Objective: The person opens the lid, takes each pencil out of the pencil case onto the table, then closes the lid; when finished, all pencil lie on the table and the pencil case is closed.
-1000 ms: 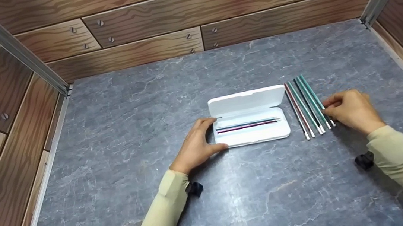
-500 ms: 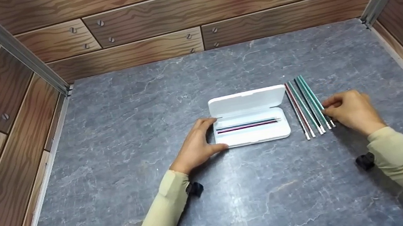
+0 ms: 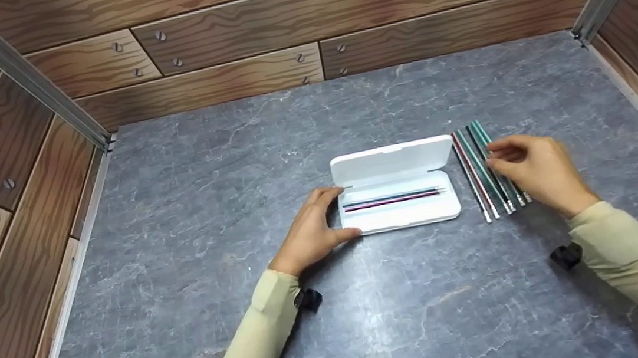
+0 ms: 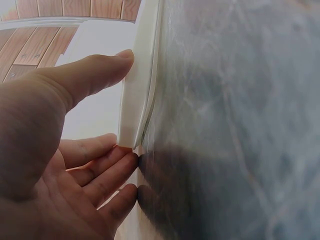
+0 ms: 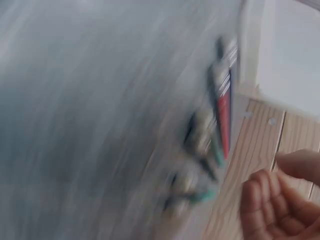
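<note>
White case [image 3: 403, 214]: lying open on the grey marbled counter [image 3: 210, 214] in front of me, long side roughly across my view.
Lid [image 3: 391, 160]: tilted up along the far side of the case.
Pencils in case [image 3: 392, 200]: slim, close together, lengthwise in the base; bluish and purple-red show, pale ends to the right. Count too fine to tell.
Left hand [image 3: 308, 230]: at the left end of the case.
Left fingers: pinching that end, thumb on the near edge, others round by the far corner near the hinge. Left wrist view shows the thumb flat on the case wall.
Right hand [image 3: 546, 173]: over the right side of the loose pencils [image 3: 476, 156], partly covering them in the head view.
Right fingers: bent, thumb and index tips slightly apart. Can't tell if they touch a pencil; right wrist view is blurred.
Loose pencils, place: on the counter just right of the case, side by side, slanting, pale ends toward me. Dark red, green, black, teal.
Sleeves [image 3: 252, 334]: pale yellow-green, both arms.
Wrists: black device [image 3: 309, 300] under each.
Walls [image 3: 336, 8]: wood-plank pattern with screw heads, metal posts [image 3: 23, 73] at the far corners.
</note>
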`<state>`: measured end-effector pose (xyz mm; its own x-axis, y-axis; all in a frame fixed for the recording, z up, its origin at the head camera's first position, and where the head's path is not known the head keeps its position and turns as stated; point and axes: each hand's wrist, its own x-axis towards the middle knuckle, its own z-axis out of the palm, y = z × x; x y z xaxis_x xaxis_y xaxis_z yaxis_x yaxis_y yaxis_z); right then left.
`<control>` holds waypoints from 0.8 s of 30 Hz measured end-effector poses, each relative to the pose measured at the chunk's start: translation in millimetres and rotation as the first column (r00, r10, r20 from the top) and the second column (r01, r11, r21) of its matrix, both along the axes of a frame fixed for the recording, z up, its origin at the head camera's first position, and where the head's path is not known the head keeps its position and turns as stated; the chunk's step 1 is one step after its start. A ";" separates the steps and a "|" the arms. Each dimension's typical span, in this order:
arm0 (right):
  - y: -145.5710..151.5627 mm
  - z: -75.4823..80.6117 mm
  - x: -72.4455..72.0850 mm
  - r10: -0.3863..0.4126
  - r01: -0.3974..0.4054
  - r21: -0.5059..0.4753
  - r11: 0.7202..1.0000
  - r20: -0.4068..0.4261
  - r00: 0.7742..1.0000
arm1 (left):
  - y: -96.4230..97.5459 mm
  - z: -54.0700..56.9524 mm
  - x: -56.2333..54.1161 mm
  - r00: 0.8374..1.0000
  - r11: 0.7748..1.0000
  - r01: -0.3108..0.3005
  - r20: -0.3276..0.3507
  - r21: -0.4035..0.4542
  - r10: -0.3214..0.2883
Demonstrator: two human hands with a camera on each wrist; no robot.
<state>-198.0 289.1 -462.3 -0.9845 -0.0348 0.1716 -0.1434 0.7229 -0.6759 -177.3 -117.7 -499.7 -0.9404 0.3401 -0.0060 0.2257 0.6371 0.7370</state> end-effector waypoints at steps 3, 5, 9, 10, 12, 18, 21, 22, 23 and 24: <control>-17.5 1.0 -0.6 0.070 -0.072 -0.108 0.992 -0.026 0.997 | -0.4 0.2 0.6 1.000 1.000 0.000 0.001 0.000 0.000; -28.8 1.0 -0.9 0.121 -0.124 -0.142 0.982 -0.033 0.992 | -0.7 0.2 0.8 1.000 1.000 0.000 0.001 0.000 0.000; -49.8 -3.1 -1.9 0.245 -0.248 -0.155 0.956 -0.037 0.969 | -1.0 0.0 1.0 1.000 1.000 -0.001 0.002 0.000 0.001; -54.5 -4.8 -2.3 0.277 -0.279 -0.148 0.949 -0.038 0.960 | -1.1 -0.3 1.0 1.000 1.000 0.000 0.002 0.001 0.000; -63.7 -8.0 -3.4 0.335 -0.337 -0.115 0.934 -0.039 0.941 | -1.2 -0.4 0.9 1.000 1.000 0.001 0.002 0.002 -0.001; -85.5 -12.6 -9.2 0.446 -0.447 0.066 0.892 0.025 0.895 | -1.8 -1.5 0.8 1.000 1.000 -0.004 -0.002 0.005 0.004; -91.4 -11.7 -10.7 0.471 -0.477 0.127 0.870 0.070 0.879 | -0.9 -1.7 1.0 1.000 1.000 0.000 -0.001 0.002 0.000; -92.7 -10.7 -11.3 0.477 -0.484 0.141 0.863 0.085 0.875 | -0.7 -1.3 0.7 1.000 1.000 0.002 -0.003 0.000 -0.002; -93.9 -9.5 -12.1 0.483 -0.492 0.147 0.858 0.098 0.870 | -0.4 -0.7 0.3 1.000 1.000 0.002 -0.004 -0.002 -0.002; -94.9 -8.4 -13.0 0.488 -0.500 0.148 0.854 0.110 0.866 | -0.2 -0.1 -0.2 1.000 1.000 0.002 -0.005 -0.005 -0.002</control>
<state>-211.0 194.2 -470.8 -0.8390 -0.5414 0.0549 -0.4706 0.6711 -0.5729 -177.5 -117.9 -499.8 -0.9397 0.3419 -0.0027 0.2308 0.6402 0.7327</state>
